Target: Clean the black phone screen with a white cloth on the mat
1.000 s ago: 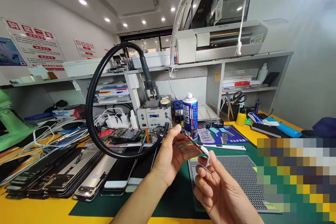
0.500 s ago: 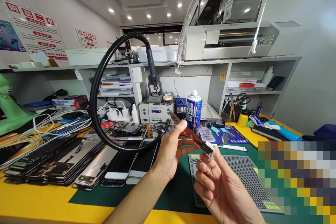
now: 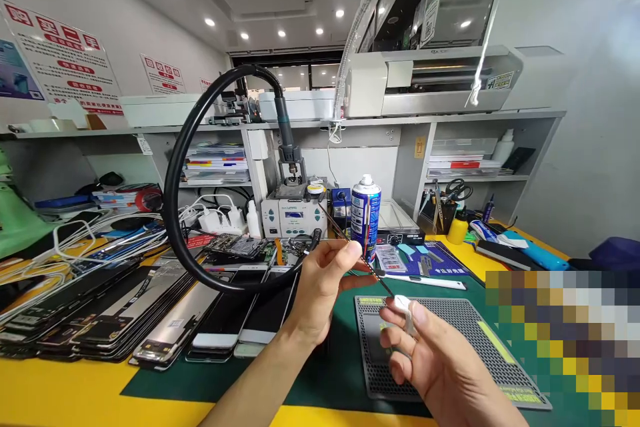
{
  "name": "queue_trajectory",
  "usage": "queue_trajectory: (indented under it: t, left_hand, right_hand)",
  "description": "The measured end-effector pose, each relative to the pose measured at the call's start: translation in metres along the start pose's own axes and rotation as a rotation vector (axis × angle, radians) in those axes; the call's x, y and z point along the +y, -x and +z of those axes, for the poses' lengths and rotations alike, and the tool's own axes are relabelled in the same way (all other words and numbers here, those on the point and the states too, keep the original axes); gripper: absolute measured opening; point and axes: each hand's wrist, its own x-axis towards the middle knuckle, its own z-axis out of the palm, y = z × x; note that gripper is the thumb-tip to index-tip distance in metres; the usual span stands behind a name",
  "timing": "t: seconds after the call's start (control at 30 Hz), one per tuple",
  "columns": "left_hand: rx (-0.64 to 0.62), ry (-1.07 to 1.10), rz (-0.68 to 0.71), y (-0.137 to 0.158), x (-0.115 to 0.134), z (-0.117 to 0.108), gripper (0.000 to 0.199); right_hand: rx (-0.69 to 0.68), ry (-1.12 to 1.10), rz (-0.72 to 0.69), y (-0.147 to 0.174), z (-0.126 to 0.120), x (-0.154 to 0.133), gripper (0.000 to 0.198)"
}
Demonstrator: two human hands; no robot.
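My left hand (image 3: pixel 320 290) grips a thin, dark phone panel (image 3: pixel 381 280) between thumb and fingers. It is seen almost edge-on, slanting down toward the right, with reddish glints along its side. In my right hand (image 3: pixel 445 360), thumb and forefinger pinch a small white wipe (image 3: pixel 402 304) against the panel's lower end. The other right fingers are curled. Below both hands lies a grey perforated mat (image 3: pixel 470 327) on a green work mat (image 3: pixel 280 383). Just behind the panel stands a blue spray can (image 3: pixel 365 220).
Stacked phone screens (image 3: pixel 115 307) and white-edged phones (image 3: pixel 220 320) lie to the left. A black hose (image 3: pixel 173 180) loops above them from the hot-air station (image 3: pixel 293 217). A white pen-like tool (image 3: pixel 425 281) lies behind the perforated mat. Scissors (image 3: pixel 457 188) stand in a holder at right.
The panel has turned more edge-on. My right hand, with the wipe, has shifted slightly right and down at its lower end. My view has also moved a little.
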Motion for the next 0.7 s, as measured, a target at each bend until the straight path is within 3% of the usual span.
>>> queue_trajectory:
  t: [0.37, 0.7]
  left_hand:
    - [-0.152, -0.108, -0.067, 0.004, -0.004, 0.001, 0.034]
    - [-0.244, -0.254, -0.170, 0.007, -0.012, 0.004, 0.042]
  right_hand:
    - [-0.032, 0.432, -0.168, -0.014, -0.052, -0.005, 0.063]
    - [-0.069, 0.582, -0.243, -0.011, -0.033, -0.026, 0.056]
